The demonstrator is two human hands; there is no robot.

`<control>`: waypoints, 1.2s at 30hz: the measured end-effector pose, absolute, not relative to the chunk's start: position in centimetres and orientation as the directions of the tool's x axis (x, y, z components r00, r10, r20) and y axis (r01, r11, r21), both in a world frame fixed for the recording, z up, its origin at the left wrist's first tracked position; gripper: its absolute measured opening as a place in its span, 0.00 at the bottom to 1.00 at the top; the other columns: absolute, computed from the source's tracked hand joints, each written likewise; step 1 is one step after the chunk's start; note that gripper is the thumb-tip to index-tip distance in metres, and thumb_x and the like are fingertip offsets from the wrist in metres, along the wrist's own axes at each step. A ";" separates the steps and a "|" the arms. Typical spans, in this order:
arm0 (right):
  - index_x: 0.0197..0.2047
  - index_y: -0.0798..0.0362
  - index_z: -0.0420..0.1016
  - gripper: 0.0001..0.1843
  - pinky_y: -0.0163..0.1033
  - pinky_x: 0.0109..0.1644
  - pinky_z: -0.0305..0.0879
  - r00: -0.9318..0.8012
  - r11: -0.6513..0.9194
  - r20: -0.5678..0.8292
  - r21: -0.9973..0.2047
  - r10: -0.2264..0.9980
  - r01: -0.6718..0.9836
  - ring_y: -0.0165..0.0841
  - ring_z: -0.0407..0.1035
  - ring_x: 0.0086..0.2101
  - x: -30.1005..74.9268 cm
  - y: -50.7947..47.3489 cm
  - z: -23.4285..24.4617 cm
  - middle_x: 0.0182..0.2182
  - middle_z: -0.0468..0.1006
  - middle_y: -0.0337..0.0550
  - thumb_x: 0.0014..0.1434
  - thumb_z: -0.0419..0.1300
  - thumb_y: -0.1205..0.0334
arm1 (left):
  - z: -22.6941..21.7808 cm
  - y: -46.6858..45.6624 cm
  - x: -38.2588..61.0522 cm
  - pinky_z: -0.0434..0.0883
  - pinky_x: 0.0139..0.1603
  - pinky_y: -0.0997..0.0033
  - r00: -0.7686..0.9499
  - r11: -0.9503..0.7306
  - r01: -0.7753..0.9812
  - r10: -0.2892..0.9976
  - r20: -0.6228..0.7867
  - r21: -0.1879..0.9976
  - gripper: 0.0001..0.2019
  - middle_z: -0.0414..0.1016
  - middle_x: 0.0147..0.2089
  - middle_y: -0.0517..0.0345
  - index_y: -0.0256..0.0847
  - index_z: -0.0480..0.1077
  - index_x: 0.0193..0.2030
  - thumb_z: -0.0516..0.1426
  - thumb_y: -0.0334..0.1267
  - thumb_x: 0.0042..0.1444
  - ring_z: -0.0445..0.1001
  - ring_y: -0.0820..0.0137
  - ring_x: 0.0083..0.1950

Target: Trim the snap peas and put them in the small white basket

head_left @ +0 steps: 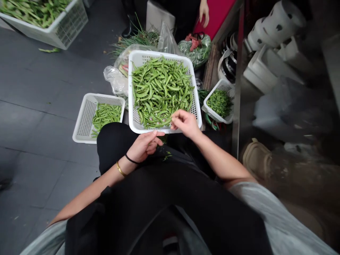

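Observation:
A large white plastic basket (pixel 196 95) rests before my knees, heaped with green pea pods (pixel 162 88). My right hand (pixel 187 124) reaches over its near right edge, thumb and fingers pinched on a pod at the front of the heap. My left hand (pixel 147 144) is just below the basket's near rim, thumb pressed along the index finger and the other fingers curled; whether something small is between them cannot be made out. A smaller white basket (pixel 83 117) of pods (pixel 106 115) stands on the floor to the left.
A small basket (pixel 211 109) of leafy greens is at right, beside a metal edge (pixel 236 106). Behind are plastic bags (pixel 117 79) and long green stalks (pixel 132 46). A crate (pixel 71 26) of greens stands far left. Another person's hand (pixel 204 13) hangs at the top.

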State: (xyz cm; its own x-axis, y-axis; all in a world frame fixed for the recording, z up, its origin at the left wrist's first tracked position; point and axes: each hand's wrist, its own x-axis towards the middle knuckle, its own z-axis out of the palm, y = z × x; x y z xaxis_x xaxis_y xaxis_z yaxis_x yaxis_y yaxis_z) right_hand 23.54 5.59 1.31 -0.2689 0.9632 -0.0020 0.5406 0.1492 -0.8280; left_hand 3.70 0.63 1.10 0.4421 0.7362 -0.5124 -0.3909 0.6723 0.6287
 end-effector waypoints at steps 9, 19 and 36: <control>0.23 0.55 0.65 0.11 0.32 0.33 0.61 -0.660 0.488 0.119 -0.771 0.742 0.410 0.25 0.64 0.26 21.5 -0.7 4.0 0.23 0.69 0.38 0.57 0.52 0.68 | 0.9 -0.7 4.2 0.46 0.14 0.82 0.292 0.499 -0.357 0.863 -0.413 0.790 0.15 0.66 0.18 0.63 0.33 0.69 0.27 0.67 0.41 0.42 0.49 0.85 0.13; 0.25 0.58 0.69 0.11 0.28 0.19 0.62 -0.530 -0.310 -0.305 -0.947 0.791 0.082 0.24 0.65 0.15 24.1 -0.7 4.8 0.16 0.71 0.34 0.51 0.62 0.59 | 1.9 -1.6 2.9 0.45 0.15 0.83 0.523 0.580 -0.172 0.739 -0.425 0.797 0.16 0.61 0.16 0.65 0.32 0.71 0.28 0.67 0.44 0.42 0.49 0.85 0.15; 0.31 0.54 0.67 0.10 0.32 0.34 0.63 -0.649 0.485 0.198 -0.822 0.734 0.299 0.25 0.65 0.27 21.5 -2.3 4.3 0.24 0.70 0.38 0.64 0.51 0.63 | 2.3 -1.5 3.6 0.43 0.13 0.82 0.491 0.613 -0.281 0.753 -0.439 0.738 0.15 0.52 0.13 0.71 0.35 0.67 0.28 0.64 0.44 0.48 0.44 0.84 0.13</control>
